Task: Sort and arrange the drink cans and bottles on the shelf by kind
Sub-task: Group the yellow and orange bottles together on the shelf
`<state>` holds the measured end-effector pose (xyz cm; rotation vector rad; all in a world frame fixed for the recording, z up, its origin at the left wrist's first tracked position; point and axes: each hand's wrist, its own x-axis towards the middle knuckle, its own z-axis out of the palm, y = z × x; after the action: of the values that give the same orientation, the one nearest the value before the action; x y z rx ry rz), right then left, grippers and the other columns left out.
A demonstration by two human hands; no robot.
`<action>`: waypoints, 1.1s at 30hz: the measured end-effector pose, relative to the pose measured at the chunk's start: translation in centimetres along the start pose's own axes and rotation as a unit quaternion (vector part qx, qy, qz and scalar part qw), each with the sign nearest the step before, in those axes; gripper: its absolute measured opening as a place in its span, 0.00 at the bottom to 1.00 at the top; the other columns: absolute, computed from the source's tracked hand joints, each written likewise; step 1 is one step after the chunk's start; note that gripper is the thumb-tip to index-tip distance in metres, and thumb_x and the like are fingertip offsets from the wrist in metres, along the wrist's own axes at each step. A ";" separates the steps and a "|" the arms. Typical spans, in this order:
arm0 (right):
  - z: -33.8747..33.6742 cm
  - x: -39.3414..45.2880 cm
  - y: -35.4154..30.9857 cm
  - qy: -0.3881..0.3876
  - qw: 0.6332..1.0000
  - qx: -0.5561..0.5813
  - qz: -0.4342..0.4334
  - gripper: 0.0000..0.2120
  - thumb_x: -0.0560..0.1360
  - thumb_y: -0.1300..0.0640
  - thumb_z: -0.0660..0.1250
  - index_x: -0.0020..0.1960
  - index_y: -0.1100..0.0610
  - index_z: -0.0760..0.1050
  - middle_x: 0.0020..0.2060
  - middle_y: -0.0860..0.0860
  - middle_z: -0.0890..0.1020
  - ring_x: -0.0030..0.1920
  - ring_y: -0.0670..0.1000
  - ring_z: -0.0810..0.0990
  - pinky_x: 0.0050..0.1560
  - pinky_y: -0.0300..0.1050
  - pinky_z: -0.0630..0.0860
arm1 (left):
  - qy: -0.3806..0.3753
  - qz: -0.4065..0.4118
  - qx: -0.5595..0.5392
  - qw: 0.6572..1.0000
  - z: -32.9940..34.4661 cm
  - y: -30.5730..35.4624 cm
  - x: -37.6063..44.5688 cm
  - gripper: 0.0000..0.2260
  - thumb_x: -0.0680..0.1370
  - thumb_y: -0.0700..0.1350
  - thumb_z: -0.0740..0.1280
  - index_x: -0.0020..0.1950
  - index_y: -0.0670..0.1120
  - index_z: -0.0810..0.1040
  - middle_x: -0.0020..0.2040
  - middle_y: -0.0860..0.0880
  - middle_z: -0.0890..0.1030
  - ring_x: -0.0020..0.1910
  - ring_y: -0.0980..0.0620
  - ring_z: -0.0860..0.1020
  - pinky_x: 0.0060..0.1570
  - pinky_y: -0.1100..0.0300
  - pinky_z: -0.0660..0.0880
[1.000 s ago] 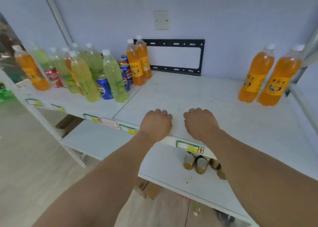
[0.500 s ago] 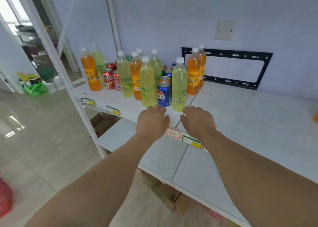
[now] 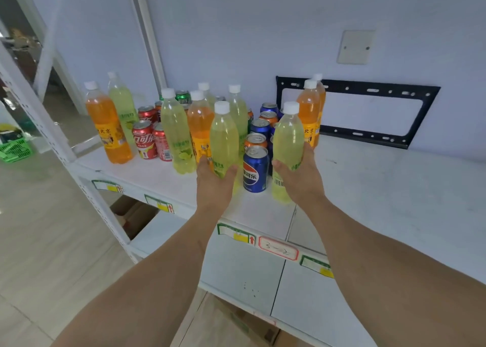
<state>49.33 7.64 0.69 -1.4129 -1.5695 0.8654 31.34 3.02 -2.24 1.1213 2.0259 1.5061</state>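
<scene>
Two lime bottles: left bottle and right bottle, gripped low by left hand and right hand, fingers wrapped round.
Feel: probably full, heavyish, slick; best held mid-body.

Pale yellow-green liquid and white caps are seen on the lime soda bottles, while the orange soda bottles are deep orange with yellow labels. The Pepsi can is coloured blue with a red and white emblem, and the Coca-Cola cans are red with white lettering. The shelf is white, with green-bordered price tags marked in yellow.
</scene>
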 end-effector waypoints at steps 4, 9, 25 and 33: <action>0.4 0.9 0.2 -0.005 0.999 0.018 0.033 0.39 0.72 0.51 0.75 0.76 0.47 0.58 0.62 0.46 0.74 0.56 0.49 0.73 0.53 0.47 0.74 | -0.035 0.021 -0.027 0.999 0.1 0.1 1.2 0.29 0.76 0.54 0.71 0.74 0.50 0.65 0.63 0.55 0.75 0.58 0.52 0.76 0.55 0.58 0.72; 0.4 -0.2 0.0 0.027 0.998 0.025 0.050 0.43 0.59 0.43 0.80 0.69 0.49 0.65 0.60 0.49 0.75 0.58 0.53 0.76 0.56 0.56 0.78 | -0.072 0.037 -0.080 0.993 -0.9 0.5 1.9 0.23 0.69 0.52 0.78 0.61 0.59 0.74 0.55 0.57 0.81 0.52 0.54 0.81 0.52 0.49 0.80; -11.5 -9.6 0.4 0.216 0.962 0.125 0.111 0.34 0.68 0.37 0.74 0.65 0.52 0.65 0.50 0.46 0.78 0.48 0.47 0.79 0.43 0.45 0.76 | -0.368 -0.106 -0.253 0.888 3.4 8.7 -11.1 0.25 0.68 0.62 0.69 0.61 0.55 0.76 0.55 0.48 0.82 0.55 0.45 0.81 0.56 0.41 0.78; -22.4 -5.9 6.6 0.235 0.957 0.102 0.136 0.30 0.69 0.38 0.73 0.63 0.53 0.70 0.50 0.49 0.80 0.48 0.51 0.81 0.44 0.48 0.78 | -0.414 -0.080 -0.195 0.886 14.4 13.3 -15.5 0.21 0.74 0.64 0.64 0.59 0.52 0.74 0.53 0.47 0.80 0.51 0.47 0.80 0.54 0.44 0.78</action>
<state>72.52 1.83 3.29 -1.5644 -0.9169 0.7507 55.84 1.37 2.46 1.1211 1.1369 1.0139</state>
